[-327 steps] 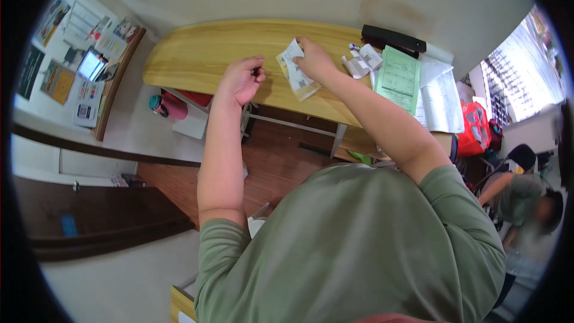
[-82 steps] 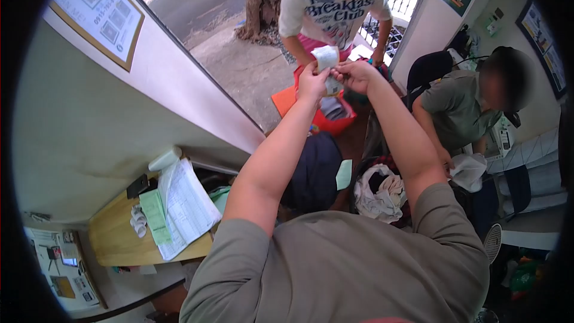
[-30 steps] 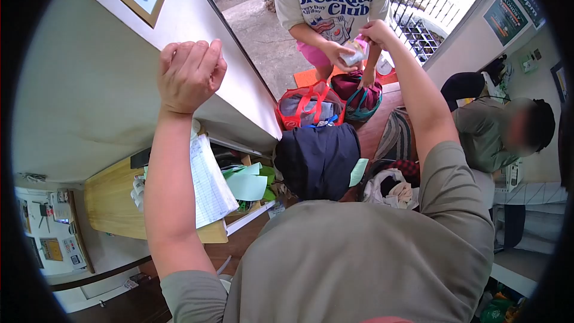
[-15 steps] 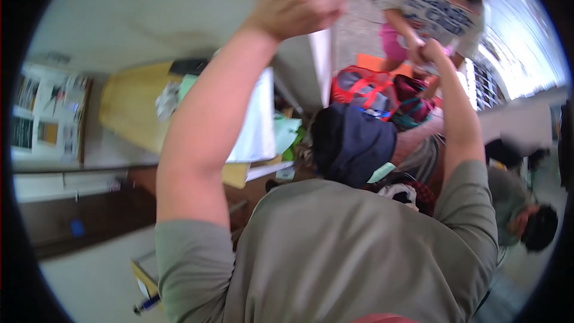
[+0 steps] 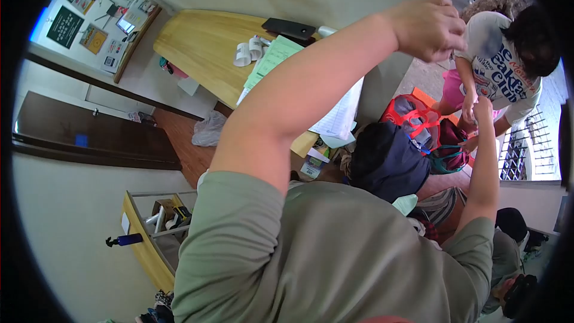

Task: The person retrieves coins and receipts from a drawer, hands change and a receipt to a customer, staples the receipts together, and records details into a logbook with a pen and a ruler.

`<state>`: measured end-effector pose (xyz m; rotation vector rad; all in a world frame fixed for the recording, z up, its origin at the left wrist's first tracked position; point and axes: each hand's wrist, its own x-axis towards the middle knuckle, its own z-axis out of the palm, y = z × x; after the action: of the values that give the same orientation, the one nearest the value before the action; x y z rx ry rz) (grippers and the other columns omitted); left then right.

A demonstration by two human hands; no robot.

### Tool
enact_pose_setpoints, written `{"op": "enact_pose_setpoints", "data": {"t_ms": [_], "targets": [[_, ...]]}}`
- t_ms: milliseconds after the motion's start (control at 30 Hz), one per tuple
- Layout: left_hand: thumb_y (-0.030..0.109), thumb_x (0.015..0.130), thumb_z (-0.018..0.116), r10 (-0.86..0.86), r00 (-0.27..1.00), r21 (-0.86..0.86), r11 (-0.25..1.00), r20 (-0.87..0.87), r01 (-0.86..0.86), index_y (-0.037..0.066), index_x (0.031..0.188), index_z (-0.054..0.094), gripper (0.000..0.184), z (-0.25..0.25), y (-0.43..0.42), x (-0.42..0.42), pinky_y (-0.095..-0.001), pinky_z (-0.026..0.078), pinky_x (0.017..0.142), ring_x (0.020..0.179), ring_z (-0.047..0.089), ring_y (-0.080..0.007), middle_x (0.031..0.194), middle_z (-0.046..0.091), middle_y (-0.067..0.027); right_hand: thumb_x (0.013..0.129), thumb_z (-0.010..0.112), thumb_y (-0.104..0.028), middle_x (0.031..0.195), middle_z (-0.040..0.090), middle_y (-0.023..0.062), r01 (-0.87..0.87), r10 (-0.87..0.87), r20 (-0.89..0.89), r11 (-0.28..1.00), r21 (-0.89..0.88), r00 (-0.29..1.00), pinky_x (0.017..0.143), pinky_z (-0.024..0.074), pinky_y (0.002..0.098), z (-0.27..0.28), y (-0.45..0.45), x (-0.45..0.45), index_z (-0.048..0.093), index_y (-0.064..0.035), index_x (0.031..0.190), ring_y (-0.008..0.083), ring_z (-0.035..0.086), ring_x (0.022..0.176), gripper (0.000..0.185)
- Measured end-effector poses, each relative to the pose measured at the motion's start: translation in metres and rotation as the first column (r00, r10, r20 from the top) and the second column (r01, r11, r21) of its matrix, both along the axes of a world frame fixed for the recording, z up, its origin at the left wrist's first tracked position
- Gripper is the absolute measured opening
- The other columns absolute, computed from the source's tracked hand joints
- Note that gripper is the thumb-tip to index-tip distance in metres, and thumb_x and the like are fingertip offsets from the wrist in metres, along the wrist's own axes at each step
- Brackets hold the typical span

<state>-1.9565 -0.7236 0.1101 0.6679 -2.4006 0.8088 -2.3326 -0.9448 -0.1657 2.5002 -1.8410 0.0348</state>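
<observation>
My left hand (image 5: 431,29) is raised at the upper right, beside the edge of the pale wall. Its fingers are curled closed, and whatever they may hold is hidden. My right hand (image 5: 482,109) reaches forward, small in view and closed, right by the hands of a person in a white printed T-shirt (image 5: 508,78). I cannot make out what is in it. Below these hands are a red and grey bag (image 5: 412,116) and a maroon bag (image 5: 451,146). A dark navy cloth or bag (image 5: 391,161) lies nearer to me.
A wooden table (image 5: 203,42) bears green papers (image 5: 278,60), white paper rolls (image 5: 242,55) and a black object (image 5: 289,27). A plastic bag (image 5: 209,128) lies on the floor. At left, a blue spray bottle (image 5: 127,240) is by a shelf. Another person (image 5: 508,263) is at lower right.
The view has swung left and sharpened, so my arms and the bags appear further right. My left hand appears lower, still curled. My right hand stays by the other person's hands.
</observation>
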Motion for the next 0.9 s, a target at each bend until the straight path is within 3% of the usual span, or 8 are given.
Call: {"op": "enact_pose_setpoints", "data": {"t_ms": [100,200,267,367,467,533,700,900], "targets": [[0.015,0.075,0.072,0.083,0.995,0.012,0.997,-0.051,-0.083,0.022,0.109,0.07,0.035,0.019,0.083,0.042,-0.0388,0.049,0.092,0.104,0.061,-0.0236,0.106,0.066,-0.0042,0.089,0.061,-0.017,0.109,0.066,0.0198,-0.084,0.219,0.307,0.914,-0.398,0.926,0.086,0.0519,0.0402,0.063,0.072,0.014,0.065,-0.0015,0.117,0.035,0.066,0.099,0.033],[0.001,0.077,0.067,0.436,0.849,0.191,0.899,-0.297,-0.395,0.013,0.111,0.07,0.036,0.015,0.167,0.146,-0.0348,0.053,0.083,0.1,0.063,-0.0256,0.105,0.066,-0.0086,0.092,0.061,-0.026,0.108,0.065,0.0179,-0.077,0.153,0.535,0.984,-0.162,0.831,0.081,0.0517,0.0389,0.099,0.138,0.007,0.067,-0.0036,0.114,0.0317,0.066,0.095,0.032],[0.015,0.086,0.066,0.683,0.387,0.484,0.72,-0.619,-0.497,0.005,0.103,0.069,0.019,-0.018,0.217,0.222,-0.0382,0.052,0.083,0.094,0.064,-0.0301,0.095,0.068,-0.0138,0.093,0.063,-0.028,0.091,0.068,0.0128,0.012,0.002,0.66,1.0,-0.017,0.751,0.076,0.0512,0.0325,0.097,0.171,0.0,0.068,-0.0015,0.111,0.0203,0.066,0.084,0.032],[0.038,0.084,0.073,0.908,-0.056,0.786,0.327,-0.415,-0.525,0.001,0.097,0.068,0.039,-0.101,0.263,0.324,-0.0377,0.05,0.079,0.09,0.062,-0.0302,0.099,0.064,-0.019,0.093,0.065,-0.024,0.082,0.068,0.0078,0.047,-0.032,0.798,0.999,0.004,0.601,0.072,0.0493,0.0266,0.126,0.227,0.049,0.068,-0.0004,0.111,0.0124,0.063,0.078,0.03],[0.048,0.077,0.077,0.913,0.046,0.735,0.357,-0.406,-0.576,0.001,0.097,0.068,0.053,-0.127,0.261,0.303,-0.0405,0.045,0.088,0.102,0.055,-0.0343,0.108,0.059,-0.0229,0.095,0.062,-0.016,0.082,0.067,0.0039,-0.094,0.273,0.83,0.961,-0.261,0.487,0.066,0.0472,0.0234,0.158,0.283,0.163,0.068,-0.0001,0.11,0.0083,0.059,0.069,0.023],[0.051,0.074,0.079,0.872,0.184,0.584,0.446,-0.453,-0.678,0.001,0.098,0.068,0.057,-0.148,0.246,0.303,-0.0438,0.042,0.094,0.107,0.05,-0.037,0.111,0.057,-0.025,0.092,0.062,-0.012,0.089,0.069,0.0101,-0.274,0.198,0.911,0.957,-0.099,0.362,0.072,0.052,0.0304,0.188,0.329,0.257,0.068,0.0,0.109,0.0173,0.066,0.079,0.022],[0.053,0.068,0.081,0.893,0.266,0.6,0.443,-0.364,-0.666,-0.007,0.102,0.066,0.071,-0.164,0.222,0.331,-0.0515,0.039,0.098,0.115,0.047,-0.0452,0.119,0.053,-0.0325,0.086,0.069,-0.029,0.114,0.06,0.0179,-0.425,0.425,0.586,0.893,-0.148,0.69,0.095,0.0473,0.0423,0.175,0.374,0.437,0.064,-0.0007,0.11,0.0313,0.057,0.112,0.037],[0.044,0.075,0.077,0.94,0.264,0.75,0.335,-0.219,-0.571,0.001,0.113,0.064,0.059,-0.156,0.225,0.342,-0.0487,0.039,0.098,0.117,0.045,-0.0378,0.124,0.049,-0.0206,0.076,0.078,-0.038,0.11,0.058,0.0173,-0.283,0.296,0.277,0.955,-0.086,0.914,0.093,0.0471,0.0414,0.169,0.388,0.486,0.061,0.0017,0.11,0.0343,0.054,0.108,0.055]]}}
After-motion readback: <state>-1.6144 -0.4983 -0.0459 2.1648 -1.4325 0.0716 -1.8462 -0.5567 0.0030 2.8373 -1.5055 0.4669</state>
